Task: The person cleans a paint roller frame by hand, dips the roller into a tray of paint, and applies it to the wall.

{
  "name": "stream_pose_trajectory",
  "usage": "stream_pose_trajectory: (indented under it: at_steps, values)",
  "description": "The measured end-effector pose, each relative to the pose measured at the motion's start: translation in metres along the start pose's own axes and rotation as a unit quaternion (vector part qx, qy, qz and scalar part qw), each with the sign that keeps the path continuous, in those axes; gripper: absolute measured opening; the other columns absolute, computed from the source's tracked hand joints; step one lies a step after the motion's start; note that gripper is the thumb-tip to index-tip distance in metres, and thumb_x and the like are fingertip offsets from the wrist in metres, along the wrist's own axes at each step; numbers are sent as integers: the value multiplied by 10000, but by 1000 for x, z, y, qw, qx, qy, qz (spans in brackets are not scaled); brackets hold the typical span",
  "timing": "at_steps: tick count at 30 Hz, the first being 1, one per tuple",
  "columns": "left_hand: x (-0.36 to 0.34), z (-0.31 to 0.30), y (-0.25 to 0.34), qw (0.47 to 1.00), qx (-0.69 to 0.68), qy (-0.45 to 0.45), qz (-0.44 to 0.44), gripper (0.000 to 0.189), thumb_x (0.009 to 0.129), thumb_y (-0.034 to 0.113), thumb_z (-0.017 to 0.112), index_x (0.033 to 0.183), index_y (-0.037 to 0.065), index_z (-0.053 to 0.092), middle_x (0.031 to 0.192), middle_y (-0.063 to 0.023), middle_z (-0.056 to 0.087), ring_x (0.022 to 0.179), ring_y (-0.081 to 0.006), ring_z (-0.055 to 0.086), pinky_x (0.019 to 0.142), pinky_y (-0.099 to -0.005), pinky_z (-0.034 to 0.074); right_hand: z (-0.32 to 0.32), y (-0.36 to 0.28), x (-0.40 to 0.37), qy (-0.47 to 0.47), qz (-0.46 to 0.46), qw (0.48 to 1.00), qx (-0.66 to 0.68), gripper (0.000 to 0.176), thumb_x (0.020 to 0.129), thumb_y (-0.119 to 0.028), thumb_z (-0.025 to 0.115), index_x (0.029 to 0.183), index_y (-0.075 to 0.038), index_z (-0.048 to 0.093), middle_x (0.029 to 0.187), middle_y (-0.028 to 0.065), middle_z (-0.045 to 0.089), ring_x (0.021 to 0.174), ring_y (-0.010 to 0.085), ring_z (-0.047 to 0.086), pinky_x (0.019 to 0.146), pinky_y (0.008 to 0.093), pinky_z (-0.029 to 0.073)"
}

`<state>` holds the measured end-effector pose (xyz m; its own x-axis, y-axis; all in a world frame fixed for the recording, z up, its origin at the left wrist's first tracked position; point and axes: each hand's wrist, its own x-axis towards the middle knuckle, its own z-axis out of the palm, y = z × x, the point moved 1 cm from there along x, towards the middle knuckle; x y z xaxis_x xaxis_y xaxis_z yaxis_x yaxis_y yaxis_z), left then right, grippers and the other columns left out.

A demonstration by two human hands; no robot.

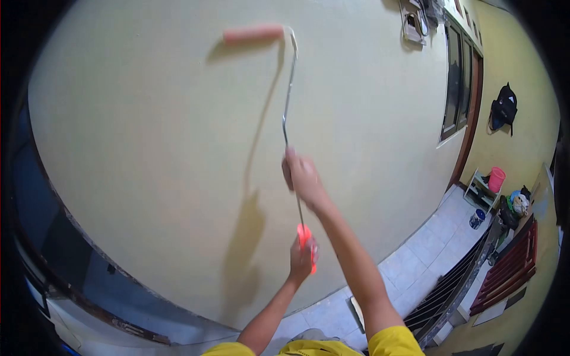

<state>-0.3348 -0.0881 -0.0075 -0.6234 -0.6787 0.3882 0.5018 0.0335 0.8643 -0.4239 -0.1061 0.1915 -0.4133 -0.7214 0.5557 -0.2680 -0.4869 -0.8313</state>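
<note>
A long-armed paint roller [289, 95] reaches up in front of the pale wall [148, 148]. Its pinkish sleeve [254, 34] lies sideways near the top of the view, slightly blurred, casting a shadow just below it. My left hand [304, 256] is closed around the bright orange handle [304, 234] at the lower end. Higher up, my right hand [304, 177] grips the thin metal rod, fingers wrapped round it.
Wall-mounted boxes with cables [412, 24] are at the upper right, beside a dark-framed window [456, 83]. A black bag [503, 110] hangs farther right. Below stand a small rack [480, 191] with a pink bucket [496, 179], a paint can [477, 219] and black railings [445, 291] along the tiled floor.
</note>
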Motion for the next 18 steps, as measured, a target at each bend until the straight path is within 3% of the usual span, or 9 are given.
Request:
stream_pose_trajectory:
  at_steps: [4, 6, 10, 18]
  values:
    - [-73, -30, -76, 998, 47, 5, -38, 326, 953, 400, 451, 863, 87, 427, 637, 11, 426, 469, -64, 416, 416, -217, 356, 1, 73, -78, -22, 80, 997, 3, 533, 996, -386, 304, 583, -51, 342, 494, -17, 308, 468, 89, 280, 440, 299, 250]
    - [-98, -31, -84, 997, 46, 17, -52, 330, 953, 402, 455, 866, 84, 428, 641, 9, 428, 471, -64, 416, 418, -219, 357, 3, 71, -101, -27, 123, 992, 12, 529, 997, -389, 300, 584, -60, 343, 492, -24, 309, 464, 82, 278, 435, 290, 244]
    - [-103, -20, -64, 997, 38, 5, -72, 332, 957, 398, 463, 900, 74, 422, 656, 1, 434, 476, -68, 418, 419, -224, 360, 1, 47, -100, -19, 126, 991, 37, 527, 994, -403, 307, 579, -80, 343, 485, -39, 297, 448, 69, 275, 415, 268, 226]
    - [-45, 13, 39, 996, 7, -1, -85, 219, 985, 289, 435, 915, 81, 439, 665, 29, 428, 462, -31, 373, 388, -192, 324, 0, -31, -27, 6, 64, 997, 53, 522, 985, -468, 306, 609, -108, 351, 494, -35, 279, 426, 83, 279, 402, 257, 259]
